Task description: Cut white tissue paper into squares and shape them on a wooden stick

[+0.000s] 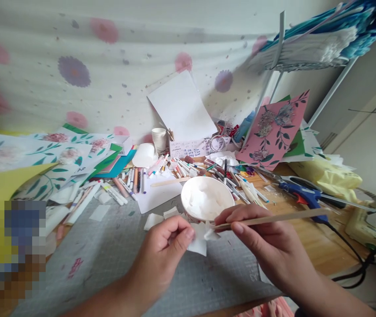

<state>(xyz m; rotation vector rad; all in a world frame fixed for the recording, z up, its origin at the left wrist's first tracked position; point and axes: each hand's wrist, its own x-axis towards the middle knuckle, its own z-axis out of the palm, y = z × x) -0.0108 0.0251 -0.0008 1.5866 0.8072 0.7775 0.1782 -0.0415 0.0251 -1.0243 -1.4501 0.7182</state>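
Observation:
My left hand pinches the edge of a small white paper square between thumb and fingers. Opposite it, my right hand is closed around a flat wooden stick, held nearly level, its tip at the paper. A small folded white scrap sits at that tip; whether it is stuck there I cannot tell. Just beyond both hands stands a white paper bowl with white matter inside. Several more white paper squares lie left of the bowl on the grey cutting mat.
Many markers are strewn behind the bowl. A blue hot glue gun with a black cord and scissors lie at right. Flower pictures are stacked at left, and a pink one leans at right. Paper cups stand at the back.

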